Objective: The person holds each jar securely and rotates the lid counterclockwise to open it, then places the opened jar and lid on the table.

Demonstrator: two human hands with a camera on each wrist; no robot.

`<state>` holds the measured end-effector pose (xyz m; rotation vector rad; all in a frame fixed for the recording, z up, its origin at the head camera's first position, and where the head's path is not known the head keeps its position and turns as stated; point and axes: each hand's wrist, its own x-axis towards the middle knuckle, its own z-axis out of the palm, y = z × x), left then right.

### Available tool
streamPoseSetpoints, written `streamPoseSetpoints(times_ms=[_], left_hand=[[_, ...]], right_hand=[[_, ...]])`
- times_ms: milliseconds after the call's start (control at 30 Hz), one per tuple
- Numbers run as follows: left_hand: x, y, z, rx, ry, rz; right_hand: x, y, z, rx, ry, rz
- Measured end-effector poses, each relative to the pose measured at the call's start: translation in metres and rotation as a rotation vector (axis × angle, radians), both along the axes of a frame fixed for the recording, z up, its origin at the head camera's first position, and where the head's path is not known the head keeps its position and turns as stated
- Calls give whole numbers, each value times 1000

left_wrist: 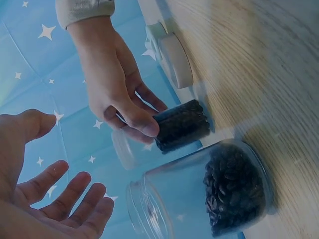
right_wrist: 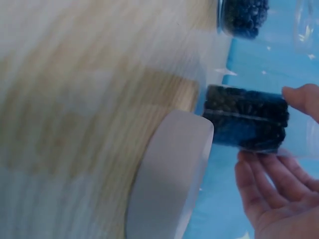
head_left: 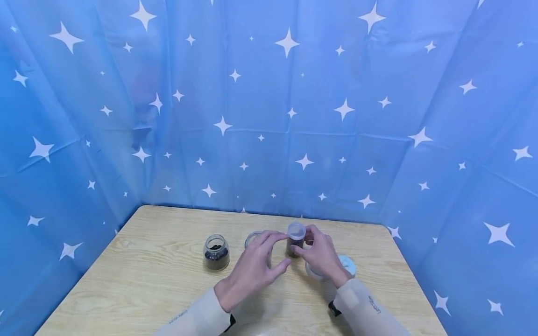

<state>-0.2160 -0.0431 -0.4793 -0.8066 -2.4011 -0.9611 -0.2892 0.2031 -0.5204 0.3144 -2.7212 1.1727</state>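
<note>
My right hand [head_left: 318, 252] grips a small clear cylindrical container [right_wrist: 244, 119] between thumb and fingers. Dark beans fill most of it in the wrist views, and its translucent upper end [head_left: 296, 230] faces up. Just left of it, my left hand [head_left: 257, 265] is spread with thumb apart from the fingers, holding nothing. Those fingers look loosely bent in the left wrist view, near a wide glass jar [left_wrist: 199, 194] partly filled with dark beans. From the head camera, the left hand hides most of that jar. Whether the left fingertips touch the container I cannot tell.
A second glass jar [head_left: 216, 252] with dark beans stands on the wooden table [head_left: 126, 270] at the left. Beside my right wrist lie a round white lid-like piece [right_wrist: 169, 174] and a light blue one [head_left: 347, 265]. A blue starry curtain [head_left: 269, 107] surrounds the table's back and sides.
</note>
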Motion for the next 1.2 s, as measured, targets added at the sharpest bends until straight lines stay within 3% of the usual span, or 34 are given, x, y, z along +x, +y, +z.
streamPoseSetpoints(times_ms=[467, 733, 967, 1067, 1200], left_hand=[[-1, -5, 7, 11, -34, 2], [2, -6, 12, 21, -2, -27], [5, -11, 16, 41, 34, -98], [7, -14, 16, 38, 65, -154], [11, -17, 18, 41, 59, -234]], right_hand=[[33, -3, 21, -114, 43, 84], [57, -5, 29, -137, 55, 155], [78, -10, 29, -153, 97, 232], [86, -12, 27, -146, 120, 281], [93, -13, 26, -158, 128, 345]])
